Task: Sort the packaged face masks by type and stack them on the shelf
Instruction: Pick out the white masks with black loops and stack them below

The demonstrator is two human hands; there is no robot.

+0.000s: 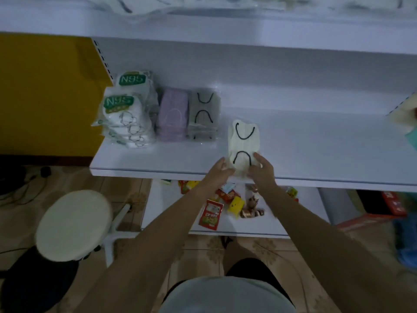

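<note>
A cream packaged mask with black ear loops lies on the white shelf, its near end at the front edge. My left hand grips its near left corner and my right hand grips its near right corner. To the left on the same shelf stand three stacks side by side: white N95 packs, purple masks and grey masks with black loops. The cream pack sits apart from the grey stack, to its right.
More mask packs lie on the upper shelf. A lower shelf holds several snack packets. A round white stool stands at the left on the tiled floor. A yellow panel flanks the shelf's left side.
</note>
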